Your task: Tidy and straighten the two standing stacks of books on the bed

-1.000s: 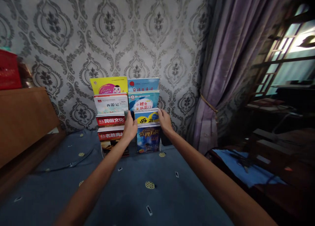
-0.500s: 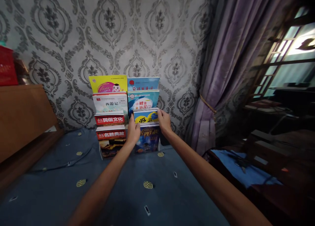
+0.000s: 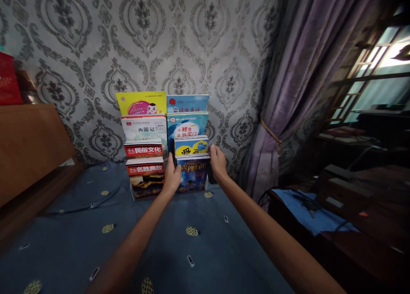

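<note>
My left hand (image 3: pixel 172 174) is at the left edge of the right-hand stack of books, its fingers stretched up and its thumb apart. At that stack's right edge is my right hand (image 3: pixel 218 161), its fingers loosely bent and not wrapped round anything. Between the hands stand a dark blue book (image 3: pixel 192 174) in front and a yellow-and-blue book (image 3: pixel 191 147) just behind it. Higher up behind these show a teal book (image 3: pixel 188 121) and a light blue book (image 3: pixel 188 102). My left hand partly covers the stack's lower left side.
On the left, a second stack has red-banded books (image 3: pixel 145 168), a white book (image 3: pixel 145 129) and a yellow book (image 3: pixel 141 102). Both stacks stand on a blue patterned cloth (image 3: pixel 205 251) against the wallpaper. A wooden board (image 3: pixel 32 144) lies left, a purple curtain (image 3: pixel 272 127) right.
Both hands have slid down from the yellow-and-blue book's sides, and the right one has moved slightly outward. The view has tilted a little, shifting the books upward in the picture.
</note>
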### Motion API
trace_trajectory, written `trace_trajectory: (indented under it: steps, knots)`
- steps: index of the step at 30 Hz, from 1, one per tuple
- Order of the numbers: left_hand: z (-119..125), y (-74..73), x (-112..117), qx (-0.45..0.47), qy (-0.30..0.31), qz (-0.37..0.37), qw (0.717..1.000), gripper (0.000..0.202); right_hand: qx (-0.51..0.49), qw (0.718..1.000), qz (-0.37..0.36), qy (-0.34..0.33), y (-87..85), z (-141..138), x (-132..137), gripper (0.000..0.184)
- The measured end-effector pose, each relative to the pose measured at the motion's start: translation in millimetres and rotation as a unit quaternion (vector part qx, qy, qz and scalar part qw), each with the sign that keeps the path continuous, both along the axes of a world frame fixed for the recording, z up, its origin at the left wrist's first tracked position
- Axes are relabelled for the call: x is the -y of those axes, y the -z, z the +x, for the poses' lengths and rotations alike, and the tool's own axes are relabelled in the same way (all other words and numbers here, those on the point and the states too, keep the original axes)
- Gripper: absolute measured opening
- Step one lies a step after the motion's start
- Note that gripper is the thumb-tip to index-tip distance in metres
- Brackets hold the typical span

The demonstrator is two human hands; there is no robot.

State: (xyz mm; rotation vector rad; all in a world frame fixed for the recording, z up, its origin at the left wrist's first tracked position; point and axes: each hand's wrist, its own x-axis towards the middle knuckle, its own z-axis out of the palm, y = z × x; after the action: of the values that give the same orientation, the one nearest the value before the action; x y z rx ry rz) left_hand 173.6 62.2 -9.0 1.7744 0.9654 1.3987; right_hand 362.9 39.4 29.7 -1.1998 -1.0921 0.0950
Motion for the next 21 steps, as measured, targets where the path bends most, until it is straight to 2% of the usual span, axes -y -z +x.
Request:
trace_trajectory:
  steps: [2, 5, 9, 15, 21]
  knots:
    - [2, 11.4, 5, 0.02, 0.001, -0.028, 0.999, 0.072, -0.027, 1.0, 0.0, 0.009, 14.2, -3, 7, 0.064]
    - [4, 19.6, 10, 0.026, 0.019, -0.022, 0.999, 0.072, -0.045, 0.999, -0.009, -0.001, 26.7, -10, 14, 0.065]
    - [6, 16.8, 13, 0.031, 0.029, -0.02, 0.999, 0.071, -0.039, 0.999, -0.022, -0.011, 28.4, -18, 18, 0.065]
    - [5, 8.3, 21, 0.046, 0.038, -0.035, 0.998, 0.073, -0.014, 1.0, -0.012, 0.01, 30.4, -23, 13, 0.068]
    - [3, 9.7, 21, 0.037, 0.053, -0.042, 0.997, 0.078, -0.02, 0.999, -0.014, 0.021, 36.9, -24, 6, 0.07]
